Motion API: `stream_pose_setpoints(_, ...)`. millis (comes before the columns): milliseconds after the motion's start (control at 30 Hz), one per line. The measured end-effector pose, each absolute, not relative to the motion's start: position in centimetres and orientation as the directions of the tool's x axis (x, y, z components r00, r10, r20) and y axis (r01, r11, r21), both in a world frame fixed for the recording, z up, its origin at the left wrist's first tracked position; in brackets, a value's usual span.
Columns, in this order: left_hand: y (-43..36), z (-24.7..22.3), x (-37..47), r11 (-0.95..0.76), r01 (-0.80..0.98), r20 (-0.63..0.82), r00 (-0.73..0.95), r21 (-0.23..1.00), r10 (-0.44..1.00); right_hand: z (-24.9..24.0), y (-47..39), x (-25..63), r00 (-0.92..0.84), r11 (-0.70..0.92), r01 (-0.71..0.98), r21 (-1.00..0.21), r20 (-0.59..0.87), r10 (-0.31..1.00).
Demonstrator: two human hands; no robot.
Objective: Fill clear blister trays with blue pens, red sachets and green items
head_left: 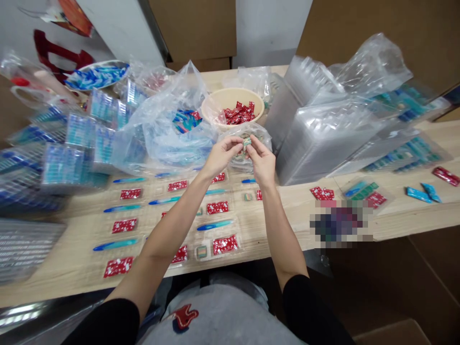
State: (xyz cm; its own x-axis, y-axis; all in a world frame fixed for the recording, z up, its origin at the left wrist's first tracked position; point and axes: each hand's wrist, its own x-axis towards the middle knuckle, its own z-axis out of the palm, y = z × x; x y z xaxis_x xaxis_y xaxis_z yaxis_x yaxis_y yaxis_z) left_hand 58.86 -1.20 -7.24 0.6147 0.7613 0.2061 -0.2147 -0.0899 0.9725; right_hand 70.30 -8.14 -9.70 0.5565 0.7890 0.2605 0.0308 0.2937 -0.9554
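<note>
Both hands meet over a clear plastic bag (235, 162) of small pale pieces at the middle of the table. My left hand (223, 154) pinches a small green-and-tan striped piece (247, 142) between thumb and fingertips. The fingers of my right hand (263, 160) close on it from the other side; whether it is one piece or a few stuck together I cannot tell. Below my forearms lie clear trays holding blue pens (214, 225), red patterned packets (225, 245) and, in some, small striped squares (201, 251). My arms hide part of these trays.
Behind the hands stands a cream bowl (212, 108) of red packets, beside a plastic bag (161, 139) with blue packets. Tall stacks of clear trays (323, 139) stand right. Filled packs (64, 165) pile up left. Loose red (322, 193) and blue packets (418, 194) lie far right.
</note>
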Motion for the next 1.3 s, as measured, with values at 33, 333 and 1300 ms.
stream_pose_setpoints(33,-1.3,-7.4,58.8,-0.086,-0.220,0.207,0.615,0.972,0.761,-9.7,-8.2,70.2,0.559,0.288,0.030,-0.957,0.255,0.789)
stream_pose_setpoints(333,-1.5,-7.6,58.2,-0.100,-0.246,0.232,0.594,0.964,0.770,-8.7,-9.4,69.5,0.464,0.331,0.370,-0.868,0.481,0.744)
stream_pose_setpoints(1300,-13.5,-0.6,48.5,-0.845,0.016,0.792,0.340,0.534,0.507,-0.7,-20.0,61.9,0.318,0.524,0.391,-0.757,0.645,0.695)
